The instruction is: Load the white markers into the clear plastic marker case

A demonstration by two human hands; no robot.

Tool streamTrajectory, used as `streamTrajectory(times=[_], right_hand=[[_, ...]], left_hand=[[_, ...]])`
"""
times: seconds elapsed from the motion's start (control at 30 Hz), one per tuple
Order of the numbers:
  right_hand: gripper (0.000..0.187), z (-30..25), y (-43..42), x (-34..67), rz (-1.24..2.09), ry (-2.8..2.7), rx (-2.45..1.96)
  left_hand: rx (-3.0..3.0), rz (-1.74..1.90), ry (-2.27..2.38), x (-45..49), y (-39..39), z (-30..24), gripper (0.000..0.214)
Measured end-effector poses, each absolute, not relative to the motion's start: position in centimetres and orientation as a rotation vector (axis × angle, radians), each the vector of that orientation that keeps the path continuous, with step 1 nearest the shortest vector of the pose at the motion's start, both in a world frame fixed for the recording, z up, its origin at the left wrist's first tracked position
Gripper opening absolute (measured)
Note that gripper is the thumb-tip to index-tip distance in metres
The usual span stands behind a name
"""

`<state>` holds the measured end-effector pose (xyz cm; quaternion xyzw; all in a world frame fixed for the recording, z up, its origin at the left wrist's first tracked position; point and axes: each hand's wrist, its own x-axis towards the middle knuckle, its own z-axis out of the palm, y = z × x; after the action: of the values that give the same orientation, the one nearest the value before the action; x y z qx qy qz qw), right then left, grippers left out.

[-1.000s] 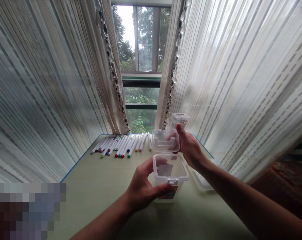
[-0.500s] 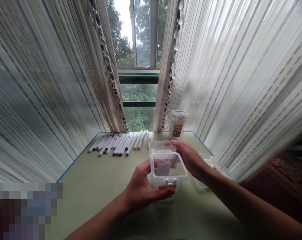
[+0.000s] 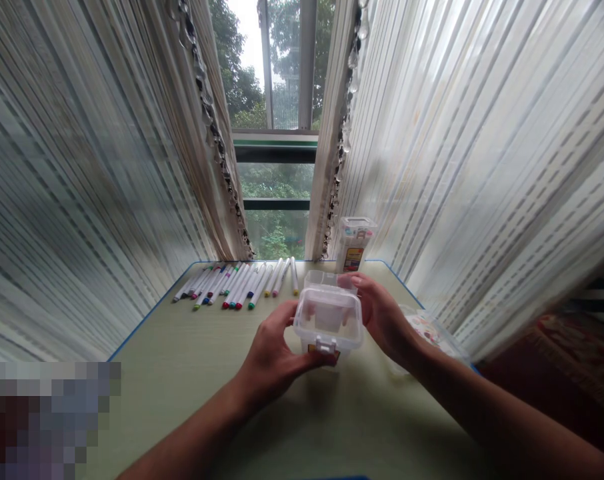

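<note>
A small clear plastic box (image 3: 328, 323) stands on the green table (image 3: 192, 373), its hinged lid (image 3: 329, 280) folded back behind it. My left hand (image 3: 272, 357) is wrapped round the box's left side, thumb on the front near the latch. My right hand (image 3: 379, 313) holds the box's right side, with its fingertips on the open lid. A row of several white markers with coloured caps (image 3: 237, 285) lies at the table's far left.
A second clear box (image 3: 355, 243) with a label stands shut at the far edge by the window. A flat clear container (image 3: 432, 333) lies to the right under my right forearm. Striped curtains hang close on both sides.
The lid, held up by my right hand a second ago, has swung back and down behind the box. The box has shifted slightly left and away from me.
</note>
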<state>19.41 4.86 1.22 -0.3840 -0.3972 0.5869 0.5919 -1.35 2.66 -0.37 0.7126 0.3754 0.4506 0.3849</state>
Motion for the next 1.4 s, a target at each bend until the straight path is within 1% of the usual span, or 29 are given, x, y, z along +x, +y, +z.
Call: streamTrajectory(times=[0.1, 0.2, 0.27, 0.33, 0.43, 0.53, 0.63, 0.73, 0.83, 0.9, 1.03, 1.1, 1.3, 1.37, 1.4], right_hand=[[0.018, 1.1, 5.2, 19.6, 1.408, -0.827, -0.873], [0.009, 0.8, 5.6, 19.8, 1.471, -0.751, -0.875], [0.005, 0.6, 5.7, 19.7, 1.499, -0.711, -0.876], [0.005, 0.5, 5.5, 19.6, 1.505, -0.689, -0.869], [0.011, 0.6, 4.7, 19.0, 1.485, -0.709, -0.847], [0.025, 0.9, 3.9, 18.5, 1.441, -0.779, -0.822], [0.036, 0.9, 3.8, 18.4, 1.375, -0.849, -0.819], [0.041, 0.6, 4.6, 18.9, 1.317, -0.890, -0.845], [0.041, 0.3, 5.1, 19.1, 1.322, -0.936, -0.859], [0.041, 0.4, 4.9, 19.0, 1.362, -0.973, -0.856], [0.043, 0.6, 3.8, 18.4, 1.434, -1.039, -0.827], [0.046, 0.5, 3.5, 18.2, 1.444, -1.068, -0.810], [0.047, 0.0, 3.2, 18.3, 1.371, -1.170, -0.760], [0.045, 0.1, 2.7, 18.3, 1.340, -1.214, -0.749], [0.044, 0.2, 2.5, 18.3, 1.328, -1.232, -0.746]], left_hand=[[1.783, 1.211, 1.005, -1.5, 3.2, -0.7, 0.060], [1.770, 1.273, 1.082, -1.6, 3.5, -0.9, 0.053], [1.791, 1.301, 1.119, -1.5, 3.4, -1.0, 0.048], [1.846, 1.300, 1.119, -1.5, 3.1, -0.9, 0.048], [1.939, 1.264, 1.104, -1.5, 2.8, -0.9, 0.060], [1.999, 1.233, 1.155, -1.7, 2.8, -1.2, 0.073], [1.993, 1.259, 1.210, -1.9, 2.8, -1.5, 0.072], [1.948, 1.308, 1.175, -2.0, 2.7, -1.4, 0.068], [1.849, 1.365, 1.089, -2.2, 2.8, -1.0, 0.071], [1.774, 1.401, 1.044, -2.3, 3.0, -0.7, 0.069], [1.756, 1.480, 1.099, -2.6, 3.6, -0.3, 0.050], [1.743, 1.522, 1.157, -2.7, 3.9, -0.2, 0.048], [1.685, 1.529, 1.115, -2.6, 3.6, -0.1, 0.052], [1.640, 1.500, 1.024, -2.6, 3.3, -0.3, 0.060], [1.603, 1.485, 0.952, -2.6, 3.2, -0.5, 0.068]])
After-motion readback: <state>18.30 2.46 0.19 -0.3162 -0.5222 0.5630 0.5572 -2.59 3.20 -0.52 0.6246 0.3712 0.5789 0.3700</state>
